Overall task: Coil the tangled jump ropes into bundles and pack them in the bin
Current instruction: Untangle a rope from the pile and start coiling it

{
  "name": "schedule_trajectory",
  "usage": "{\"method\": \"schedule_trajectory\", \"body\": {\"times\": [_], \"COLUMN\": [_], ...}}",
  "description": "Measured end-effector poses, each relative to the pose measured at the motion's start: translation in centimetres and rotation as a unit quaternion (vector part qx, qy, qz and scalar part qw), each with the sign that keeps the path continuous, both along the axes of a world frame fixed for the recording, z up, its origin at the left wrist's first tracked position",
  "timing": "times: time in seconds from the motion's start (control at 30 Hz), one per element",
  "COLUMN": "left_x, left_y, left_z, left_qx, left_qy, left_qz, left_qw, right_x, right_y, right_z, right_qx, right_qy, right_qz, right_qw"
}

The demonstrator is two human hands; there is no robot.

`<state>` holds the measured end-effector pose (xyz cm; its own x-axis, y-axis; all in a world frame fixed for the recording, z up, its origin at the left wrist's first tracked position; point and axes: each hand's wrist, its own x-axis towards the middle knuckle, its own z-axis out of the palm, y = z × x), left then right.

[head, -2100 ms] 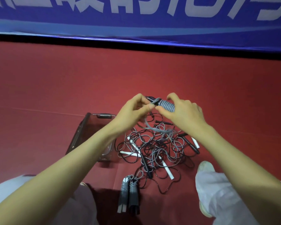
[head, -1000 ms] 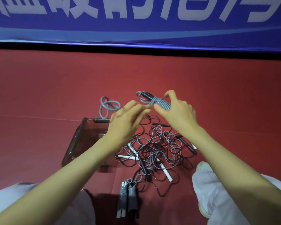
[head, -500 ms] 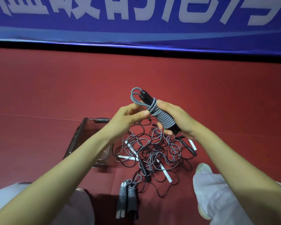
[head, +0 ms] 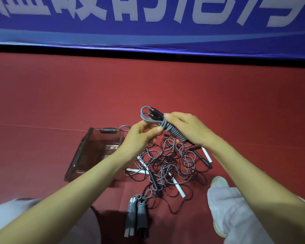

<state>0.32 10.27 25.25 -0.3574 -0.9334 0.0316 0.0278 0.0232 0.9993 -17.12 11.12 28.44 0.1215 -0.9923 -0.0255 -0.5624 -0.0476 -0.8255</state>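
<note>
The right hand [head: 188,128] is gripping the grey coiled bundle [head: 173,132] in the air above the tangled pile [head: 169,164] on the red floor [head: 42,103]. It is covering the far side of the windings. Only two black handle tips and a small loop are sticking out at the top.

The left hand [head: 141,136] is pinching the grey cord at the bundle's upper end between thumb and fingers; how that end is tucked I cannot make out.

The left forearm is hiding a corner of the clear bin [head: 77,154], which is sitting just left of the pile. A scrap of grey loop [head: 124,127] is peeking out behind the left hand by the bin's far rim.

Two wound bundles [head: 136,215] are lying nearer the person, their lower ends sinking into shadow.

Half a second ago the thumb lay on top and the windings showed fully; now the right hand is turning knuckles-up over them, and that grey loop is newly showing.
</note>
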Motion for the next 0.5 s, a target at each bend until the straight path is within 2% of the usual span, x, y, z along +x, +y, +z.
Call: {"method": "schedule_trajectory", "body": {"times": [0.17,0.27,0.33,0.37,0.43,0.5], "left_x": [0.5,2.1,3.1,3.5,3.9,4.0], "left_y": [-0.9,-2.0,-2.6,-2.8,-3.2,-3.4], "left_z": [0.4,1.1,1.1,0.9,0.5,0.5], "left_qx": [-0.032,-0.054,-0.066,-0.066,-0.044,0.027], "left_qy": [-0.036,-0.184,-0.285,-0.299,-0.271,-0.189], "left_qz": [-0.055,-0.125,-0.132,-0.128,-0.128,-0.142], "left_qw": [0.997,0.973,0.947,0.943,0.953,0.971], "right_x": [0.6,0.0,-1.0,-1.3,-1.9,-2.4], "right_y": [0.3,0.2,-0.1,-0.2,-0.4,-0.4], "right_z": [0.0,0.2,0.2,0.2,0.5,1.0], "right_qx": [-0.020,-0.053,-0.086,-0.098,-0.123,-0.147], "right_qy": [-0.003,-0.001,0.076,0.132,0.213,0.242], "right_qz": [-0.046,-0.080,-0.118,-0.139,-0.171,-0.189], "right_qw": [0.999,0.995,0.986,0.977,0.954,0.940]}}
